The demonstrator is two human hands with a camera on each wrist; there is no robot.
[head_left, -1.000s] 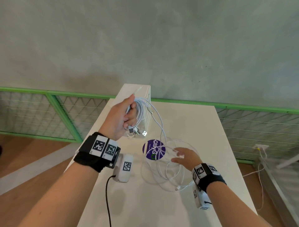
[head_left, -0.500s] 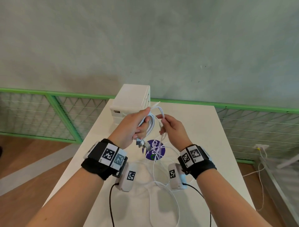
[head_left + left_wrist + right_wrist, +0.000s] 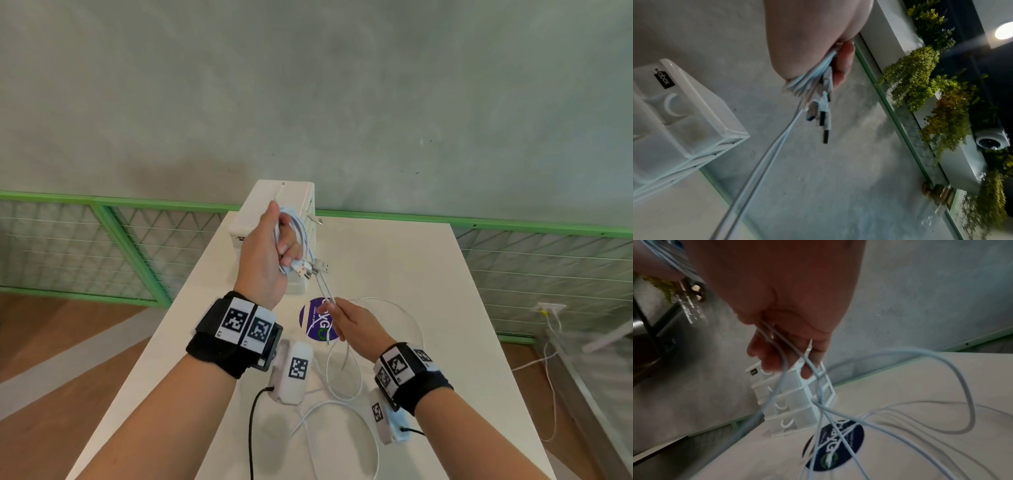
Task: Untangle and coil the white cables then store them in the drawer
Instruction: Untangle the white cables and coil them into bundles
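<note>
My left hand [image 3: 270, 250] is raised in front of the white drawer unit [image 3: 274, 202] and grips a coiled bundle of white cables [image 3: 301, 236]; several USB plugs [image 3: 313, 269] stick out below the fist, also seen as USB plugs [image 3: 822, 112] in the left wrist view. Two taut strands [image 3: 323, 286] run down from the bundle to my right hand [image 3: 346, 322], which pinches them just above the table. In the right wrist view the strands [image 3: 781, 344] pass between my curled fingers. Loose white loops [image 3: 342, 380] trail over the white table [image 3: 428, 291].
A purple round sticker [image 3: 315, 320] lies on the table under the right hand. The drawer unit [image 3: 789, 399] has several shut drawers with curved handles. A green-framed wire fence [image 3: 102, 246] runs behind the table. Another cable [image 3: 548, 370] hangs at the far right.
My left hand has lifted the coil up toward the drawer unit. My right hand has slid down the strands, away from the coil, to just above the sticker.
</note>
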